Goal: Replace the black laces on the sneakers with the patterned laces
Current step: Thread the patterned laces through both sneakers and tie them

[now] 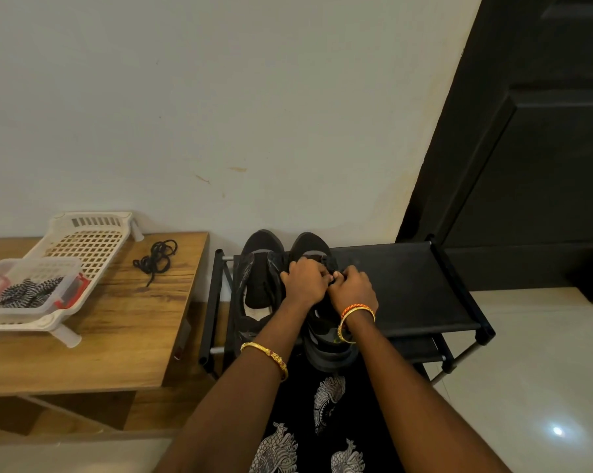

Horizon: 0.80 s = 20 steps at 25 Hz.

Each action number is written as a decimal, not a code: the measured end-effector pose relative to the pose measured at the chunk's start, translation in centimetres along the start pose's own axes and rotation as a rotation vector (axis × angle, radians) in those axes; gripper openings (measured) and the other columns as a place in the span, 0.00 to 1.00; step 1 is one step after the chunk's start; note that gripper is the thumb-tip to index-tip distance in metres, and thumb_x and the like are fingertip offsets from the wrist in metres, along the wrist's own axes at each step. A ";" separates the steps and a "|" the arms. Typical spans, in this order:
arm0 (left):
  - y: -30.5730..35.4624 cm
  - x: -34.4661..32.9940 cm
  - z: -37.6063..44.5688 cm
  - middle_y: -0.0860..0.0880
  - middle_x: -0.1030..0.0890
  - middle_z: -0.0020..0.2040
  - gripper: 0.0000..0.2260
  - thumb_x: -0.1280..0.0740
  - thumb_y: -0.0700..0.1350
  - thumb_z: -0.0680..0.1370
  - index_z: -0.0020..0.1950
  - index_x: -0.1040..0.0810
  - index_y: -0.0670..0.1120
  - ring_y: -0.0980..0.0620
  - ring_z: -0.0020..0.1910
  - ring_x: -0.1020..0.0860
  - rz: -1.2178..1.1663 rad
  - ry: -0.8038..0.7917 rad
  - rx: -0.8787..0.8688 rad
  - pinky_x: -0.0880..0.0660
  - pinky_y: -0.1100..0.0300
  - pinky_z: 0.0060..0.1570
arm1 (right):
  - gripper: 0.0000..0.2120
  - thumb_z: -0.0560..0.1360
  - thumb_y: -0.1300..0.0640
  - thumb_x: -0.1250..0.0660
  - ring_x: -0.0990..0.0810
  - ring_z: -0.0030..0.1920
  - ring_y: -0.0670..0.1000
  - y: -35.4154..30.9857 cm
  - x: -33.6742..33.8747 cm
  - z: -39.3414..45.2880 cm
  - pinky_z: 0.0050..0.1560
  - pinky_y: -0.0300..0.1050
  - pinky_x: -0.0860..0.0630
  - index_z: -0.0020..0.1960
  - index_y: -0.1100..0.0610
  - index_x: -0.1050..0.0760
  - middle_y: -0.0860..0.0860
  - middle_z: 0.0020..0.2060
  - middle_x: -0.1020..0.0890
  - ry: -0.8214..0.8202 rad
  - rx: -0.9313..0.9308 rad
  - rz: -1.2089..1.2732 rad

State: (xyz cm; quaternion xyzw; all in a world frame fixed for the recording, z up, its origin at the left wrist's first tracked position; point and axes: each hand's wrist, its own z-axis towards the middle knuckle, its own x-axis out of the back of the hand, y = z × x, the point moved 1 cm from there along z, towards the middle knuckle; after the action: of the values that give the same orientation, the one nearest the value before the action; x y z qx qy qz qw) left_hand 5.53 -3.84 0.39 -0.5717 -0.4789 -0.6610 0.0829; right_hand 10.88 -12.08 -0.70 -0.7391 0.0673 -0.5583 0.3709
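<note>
While two black sneakers sit toes to the wall on a low black rack (407, 281), a person's left hand (303, 281) and right hand (353, 288) meet, fingers curled over the right sneaker (310, 247), apparently working its lace. One removed black lace (157, 259) lies on the wooden table (145, 319); patterned laces (27, 291) wait in a clear box (32, 310), within reach.

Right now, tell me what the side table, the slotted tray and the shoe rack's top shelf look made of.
Side table: wood or wood-look laminate, matte; brown grain streaks show.
Slotted tray: cream moulded plastic, slightly glossy; regular grid holes and moulded legs.
Shoe rack's top shelf: seemingly black fabric, matte, stretched between metal tubes with black joints.
</note>
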 end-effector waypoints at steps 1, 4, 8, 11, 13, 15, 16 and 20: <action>-0.3 -0.2 0.0 0.46 0.20 0.55 0.08 0.34 0.50 0.78 0.47 0.16 0.51 0.45 0.59 0.27 -0.067 -0.016 0.009 0.34 0.40 0.61 | 0.13 0.79 0.51 0.43 0.23 0.50 0.59 0.0 0.0 0.0 0.47 0.50 0.26 0.55 0.58 0.28 0.57 0.53 0.25 0.000 0.000 -0.001; -0.6 -0.4 -0.4 0.46 0.22 0.55 0.06 0.33 0.52 0.76 0.46 0.16 0.53 0.46 0.59 0.27 -0.205 0.012 0.013 0.31 0.40 0.59 | 0.12 0.79 0.51 0.43 0.23 0.50 0.58 0.1 0.1 -0.1 0.46 0.49 0.27 0.55 0.58 0.28 0.57 0.53 0.25 0.000 0.001 0.006; -0.5 0.4 0.5 0.47 0.23 0.56 0.06 0.34 0.61 0.70 0.40 0.20 0.61 0.47 0.57 0.25 -0.437 0.044 0.010 0.27 0.44 0.58 | 0.12 0.79 0.51 0.43 0.23 0.50 0.59 0.1 0.2 -0.2 0.45 0.48 0.29 0.54 0.58 0.28 0.57 0.53 0.25 0.001 0.003 0.023; 1.5 3.5 0.2 0.49 0.20 0.46 0.04 0.33 0.49 0.76 0.44 0.21 0.50 0.53 0.47 0.22 -0.750 0.034 -0.100 0.25 0.60 0.50 | 0.12 0.80 0.52 0.42 0.23 0.52 0.58 0.1 0.1 -0.2 0.44 0.47 0.32 0.55 0.59 0.27 0.57 0.53 0.25 0.018 -0.001 0.028; 3.2 5.7 -0.3 0.52 0.19 0.45 0.04 0.37 0.42 0.80 0.46 0.26 0.46 0.56 0.48 0.22 -0.941 0.013 -0.095 0.27 0.66 0.49 | 0.11 0.80 0.52 0.42 0.23 0.50 0.57 0.1 0.1 -0.2 0.44 0.47 0.30 0.54 0.59 0.27 0.56 0.52 0.24 0.030 -0.001 0.039; 4.0 6.2 -0.3 0.49 0.19 0.43 0.06 0.41 0.40 0.81 0.45 0.30 0.46 0.52 0.44 0.20 -1.060 -0.009 -0.052 0.26 0.61 0.48 | 0.11 0.79 0.51 0.41 0.23 0.50 0.57 0.1 0.1 -0.2 0.46 0.49 0.28 0.53 0.58 0.27 0.56 0.51 0.24 0.033 -0.002 0.055; 4.0 5.7 -0.2 0.48 0.21 0.42 0.05 0.42 0.39 0.81 0.45 0.31 0.45 0.51 0.41 0.21 -1.052 -0.020 -0.015 0.26 0.60 0.45 | 0.11 0.79 0.51 0.41 0.23 0.50 0.57 0.1 0.1 -0.2 0.46 0.49 0.28 0.53 0.59 0.27 0.56 0.51 0.24 0.032 -0.002 0.061; 1.4 2.2 -0.1 0.48 0.23 0.48 0.09 0.35 0.44 0.77 0.54 0.31 0.45 0.48 0.50 0.24 -0.391 -0.009 -0.001 0.28 0.52 0.55 | 0.11 0.78 0.52 0.40 0.24 0.50 0.58 0.5 0.1 -0.2 0.45 0.46 0.31 0.51 0.60 0.27 0.58 0.52 0.25 0.003 0.010 0.113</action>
State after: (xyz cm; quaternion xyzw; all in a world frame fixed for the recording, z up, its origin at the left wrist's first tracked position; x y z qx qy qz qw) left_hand 5.62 -3.72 3.05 -0.4705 -0.5810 -0.6623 -0.0494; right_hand 10.93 -12.57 -0.95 -0.7315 0.1068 -0.5377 0.4055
